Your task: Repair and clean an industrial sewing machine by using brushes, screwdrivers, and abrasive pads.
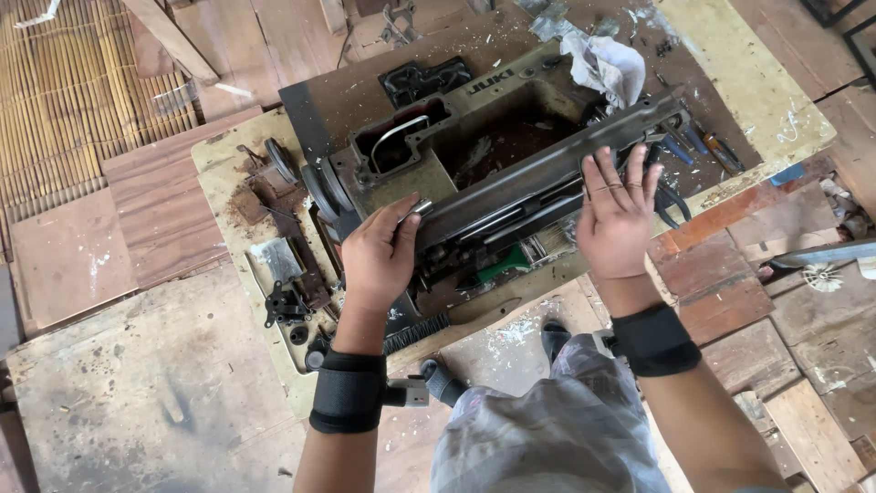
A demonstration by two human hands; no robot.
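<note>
I have both hands on the tipped-back sewing machine head [493,155], which lies on its side across the middle of the worn yellowish table [766,100], its open underside facing up at me. My left hand [379,256] is cupped over the near edge of the bed at about eight o'clock from the machine's centre, fingers curled close together over the rim beside a short bright metal rod [422,206]; whether the fingertips grip anything underneath I cannot tell. My right hand [619,219] lies flat at about four o'clock, fingers spread and pressed on the dark long bar [547,169] that runs along the base. To handle this well I judge the weight should be carried evenly by both palms, with fingertips kept out of the gap where the linkages show below the bar. Around it, a crumpled white rag [604,64] sits at one o'clock, screwdrivers [707,146] lie at three o'clock just beside my right fingers, and loose dark metal parts [287,301] crowd the table at eight o'clock near my left wrist. Those parts and the tools leave little bare surface on either side.
</note>
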